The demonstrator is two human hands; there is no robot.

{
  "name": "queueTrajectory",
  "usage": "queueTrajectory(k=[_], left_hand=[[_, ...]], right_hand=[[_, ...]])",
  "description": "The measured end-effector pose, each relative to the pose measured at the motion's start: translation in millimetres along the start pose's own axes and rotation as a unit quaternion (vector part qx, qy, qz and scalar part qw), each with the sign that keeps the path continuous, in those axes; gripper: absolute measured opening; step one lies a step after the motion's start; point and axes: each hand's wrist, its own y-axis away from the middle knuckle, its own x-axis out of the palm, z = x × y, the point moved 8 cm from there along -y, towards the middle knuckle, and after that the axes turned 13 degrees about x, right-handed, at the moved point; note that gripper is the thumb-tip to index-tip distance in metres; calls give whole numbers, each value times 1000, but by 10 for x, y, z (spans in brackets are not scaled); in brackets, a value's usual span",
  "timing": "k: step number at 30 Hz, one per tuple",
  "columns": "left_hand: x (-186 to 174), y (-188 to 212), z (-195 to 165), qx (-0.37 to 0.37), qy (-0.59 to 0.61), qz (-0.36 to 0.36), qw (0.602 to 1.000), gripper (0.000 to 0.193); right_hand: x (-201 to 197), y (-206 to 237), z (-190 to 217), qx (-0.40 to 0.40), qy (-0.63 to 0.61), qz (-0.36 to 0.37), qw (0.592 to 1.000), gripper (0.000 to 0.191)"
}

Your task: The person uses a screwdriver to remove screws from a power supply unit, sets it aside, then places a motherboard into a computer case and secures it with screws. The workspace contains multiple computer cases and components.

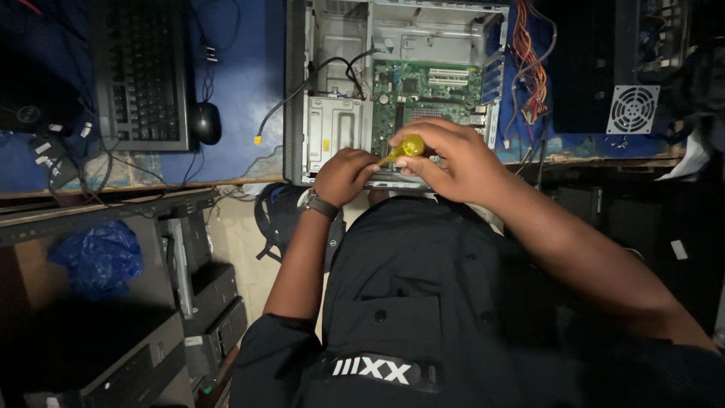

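Note:
An open desktop computer case (298, 91) lies on its side on a blue-topped bench, with a green motherboard (430, 94) showing inside. My right hand (453, 155) is closed around a screwdriver with a yellow handle (411, 145), held over the near edge of the case. My left hand (346, 174), with a watch on its wrist, rests curled against the case's near edge and touches the screwdriver's shaft near its tip. The tip itself is hidden by my fingers.
A black keyboard (143, 72) and mouse (205, 122) lie left of the case. A black cable with a yellow end (258, 139) trails out of the case. Orange and red wires (529, 68) hang at its right. A fan grille (633, 109) sits far right. Stacked computer units (204, 302) stand below left.

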Motion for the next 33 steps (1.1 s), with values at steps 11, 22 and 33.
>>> queueTrajectory(k=[11, 22, 33], left_hand=[[51, -13, 5, -12, -15, 26, 999, 18], [-31, -35, -99, -4, -18, 16, 1000, 17], [-480, -36, -618, 10, 52, -150, 987, 28]], right_hand=[[43, -2, -82, 4, -14, 6, 1000, 26], [68, 23, -110, -17, -2, -10, 1000, 26], [234, -81, 377, -74, 339, -47, 937, 40]])
